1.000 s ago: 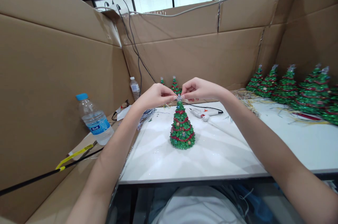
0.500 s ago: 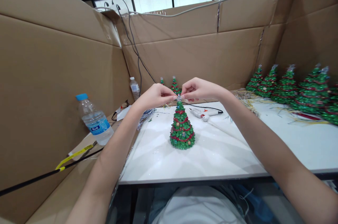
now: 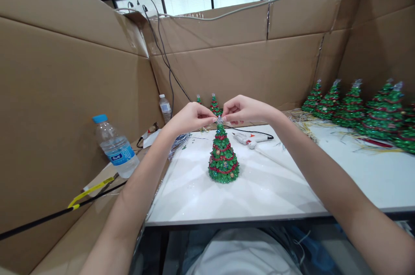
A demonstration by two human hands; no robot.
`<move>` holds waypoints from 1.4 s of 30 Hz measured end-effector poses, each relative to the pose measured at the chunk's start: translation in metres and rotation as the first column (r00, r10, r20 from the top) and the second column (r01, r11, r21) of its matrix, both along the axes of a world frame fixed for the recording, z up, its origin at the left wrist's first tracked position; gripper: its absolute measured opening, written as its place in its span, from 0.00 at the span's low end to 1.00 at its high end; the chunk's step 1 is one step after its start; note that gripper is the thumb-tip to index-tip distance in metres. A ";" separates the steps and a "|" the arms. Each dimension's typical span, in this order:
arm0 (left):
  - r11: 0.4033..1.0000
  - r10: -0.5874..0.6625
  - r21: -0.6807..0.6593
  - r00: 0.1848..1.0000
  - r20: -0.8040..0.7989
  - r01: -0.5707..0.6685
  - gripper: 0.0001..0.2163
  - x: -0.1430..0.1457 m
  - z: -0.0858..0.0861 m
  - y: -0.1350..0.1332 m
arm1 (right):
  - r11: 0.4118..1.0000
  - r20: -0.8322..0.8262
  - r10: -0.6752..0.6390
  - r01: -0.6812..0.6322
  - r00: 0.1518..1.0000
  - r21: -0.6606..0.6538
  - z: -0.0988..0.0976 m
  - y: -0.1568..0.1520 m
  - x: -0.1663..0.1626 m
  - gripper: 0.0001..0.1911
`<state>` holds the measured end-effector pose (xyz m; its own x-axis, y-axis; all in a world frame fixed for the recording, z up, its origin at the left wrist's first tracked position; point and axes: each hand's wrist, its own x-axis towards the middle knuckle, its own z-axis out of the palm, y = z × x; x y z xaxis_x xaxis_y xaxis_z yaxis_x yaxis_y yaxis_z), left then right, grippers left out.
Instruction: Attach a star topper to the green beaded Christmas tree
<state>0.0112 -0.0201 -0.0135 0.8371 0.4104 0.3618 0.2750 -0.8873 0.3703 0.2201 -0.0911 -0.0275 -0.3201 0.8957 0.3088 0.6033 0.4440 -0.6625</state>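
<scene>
A small green Christmas tree ornament (image 3: pixel 223 158) with red garlands and little baubles stands upright on the white table (image 3: pixel 181 206). At its tip sits a clear star topper (image 3: pixel 219 120). My left hand (image 3: pixel 195 116) pinches the star from the left side with thumb and fingertips. From the right, my right hand (image 3: pixel 240 110) pinches the same star, its other fingers curled. Behind the tree to the right lies a white glue gun (image 3: pixel 254 138) with its cord.
Several finished-looking trees (image 3: pixel 353 102) line the right side among loose wires (image 3: pixel 308 130). Two more trees (image 3: pixel 214 104) stand behind my hands. Water bottles (image 3: pixel 118 149) are at the left, near a black-and-yellow cable (image 3: pixel 73 206). Cardboard walls (image 3: pixel 227 63) enclose the table.
</scene>
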 end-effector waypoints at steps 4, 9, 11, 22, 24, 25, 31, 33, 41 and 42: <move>1.000 0.006 0.001 1.000 -0.001 -0.006 0.15 0.000 0.000 0.000 | 1.000 0.006 0.012 -0.012 1.000 0.004 0.000 0.000 0.001 0.06; 1.000 -0.002 0.020 1.000 0.001 0.002 0.15 0.000 0.000 0.002 | 1.000 -0.007 0.029 -0.029 1.000 -0.003 0.000 0.001 0.001 0.08; 1.000 -0.005 0.029 1.000 -0.008 0.005 0.16 -0.001 0.000 0.003 | 0.999 -0.012 0.039 -0.039 0.999 -0.007 0.000 0.002 0.002 0.09; 0.999 -0.007 0.054 1.000 -0.030 0.008 0.16 -0.002 0.000 0.001 | 0.996 -0.048 0.081 -0.082 0.996 -0.025 -0.002 0.004 0.004 0.11; 0.998 -0.010 0.061 0.999 -0.031 0.011 0.16 -0.002 0.001 0.001 | 0.996 -0.046 0.086 -0.087 0.995 -0.028 -0.002 0.005 0.005 0.11; 0.998 -0.012 0.062 0.999 -0.033 0.014 0.17 -0.002 0.001 0.001 | 0.996 -0.047 0.088 -0.089 0.995 -0.026 -0.002 0.006 0.005 0.11; 0.998 -0.016 0.067 0.999 -0.033 0.018 0.17 -0.002 0.001 0.002 | 0.995 -0.062 0.100 -0.101 0.993 -0.021 -0.003 0.007 0.007 0.11; 0.998 -0.019 0.058 0.999 -0.033 0.020 0.17 -0.001 0.001 0.003 | 0.994 -0.062 0.104 -0.105 0.993 -0.022 -0.003 0.006 0.007 0.11; 0.999 -0.031 -0.017 1.000 0.002 0.031 0.18 0.001 -0.002 0.012 | 0.999 -0.006 0.033 -0.032 0.999 0.040 -0.003 0.005 0.003 0.09; 0.999 -0.030 -0.019 1.000 0.005 0.030 0.18 0.001 -0.002 0.013 | 0.998 0.003 0.025 -0.025 1.000 0.054 -0.004 0.005 0.002 0.09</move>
